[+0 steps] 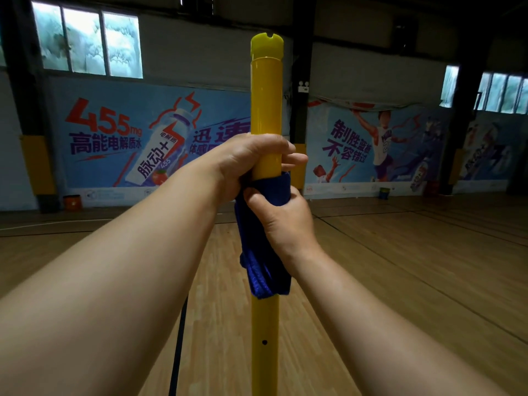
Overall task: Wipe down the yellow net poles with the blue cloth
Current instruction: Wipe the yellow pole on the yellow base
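Observation:
A yellow net pole (266,104) stands upright in the centre of the view, with a notched cap on top and a small hole low on its shaft. My left hand (251,158) grips the pole with fingers curled round it, just above the blue cloth (261,252). My right hand (281,215) holds the cloth wrapped round the pole directly below the left hand. The cloth's loose end hangs down along the pole.
A wooden sports court floor (400,267) spreads all around, with dark line markings. Large printed banners (120,138) cover the far wall under windows. An orange bin (72,202) and other small containers stand along the wall's base. Dark pillars rise at left and right.

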Tool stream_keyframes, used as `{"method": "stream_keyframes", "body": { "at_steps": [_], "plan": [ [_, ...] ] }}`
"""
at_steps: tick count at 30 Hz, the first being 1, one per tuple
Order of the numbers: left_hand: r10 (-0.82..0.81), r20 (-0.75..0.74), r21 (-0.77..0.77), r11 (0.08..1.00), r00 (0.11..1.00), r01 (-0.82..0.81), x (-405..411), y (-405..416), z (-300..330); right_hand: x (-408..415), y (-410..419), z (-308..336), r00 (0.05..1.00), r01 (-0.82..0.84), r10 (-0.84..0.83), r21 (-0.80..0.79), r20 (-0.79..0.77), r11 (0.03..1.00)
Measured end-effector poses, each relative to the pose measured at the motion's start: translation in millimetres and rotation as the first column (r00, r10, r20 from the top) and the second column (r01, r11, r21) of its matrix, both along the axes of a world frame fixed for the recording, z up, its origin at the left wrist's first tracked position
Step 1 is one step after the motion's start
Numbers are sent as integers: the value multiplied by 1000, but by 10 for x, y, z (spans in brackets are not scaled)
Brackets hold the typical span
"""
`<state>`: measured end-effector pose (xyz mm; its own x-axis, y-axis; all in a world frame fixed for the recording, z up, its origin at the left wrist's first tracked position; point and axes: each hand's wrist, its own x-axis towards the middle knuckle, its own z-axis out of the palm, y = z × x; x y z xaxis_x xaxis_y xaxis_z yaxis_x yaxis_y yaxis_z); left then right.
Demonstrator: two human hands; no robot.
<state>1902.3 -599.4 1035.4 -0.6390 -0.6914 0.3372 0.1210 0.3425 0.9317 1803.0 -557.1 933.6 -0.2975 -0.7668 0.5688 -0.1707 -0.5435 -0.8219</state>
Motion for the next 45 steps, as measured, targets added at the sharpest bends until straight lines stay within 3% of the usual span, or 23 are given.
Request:
{"method": "stream_keyframes", "body": {
  "at_steps": [11, 21, 26, 34, 45],
  "plan": [
    [26, -113, 52, 998, 993, -20, -94, 31, -444, -25, 28, -503, 997, -39, 35, 56, 62, 998],
    [32, -148, 10, 999, 989, -31, -136, 49, -513, 12, 97, -686, 998, -19, 13, 82, 68, 996],
    [29, -63, -7, 1000, 998, -29, -87, 66, -462, -10, 129, -604, 999, 42, -39, 116, -21, 992],
    [-17, 69, 19, 1000, 997, 15, -2, 127, -358, -31, 93, -228, 1000, 3, -3, 11, -25, 1000],
    [22, -140, -52, 998, 990, -29, -113, 60, -546, 7, 113, -839, 994, -37, 27, 99, 107, 994]
  ]
}}
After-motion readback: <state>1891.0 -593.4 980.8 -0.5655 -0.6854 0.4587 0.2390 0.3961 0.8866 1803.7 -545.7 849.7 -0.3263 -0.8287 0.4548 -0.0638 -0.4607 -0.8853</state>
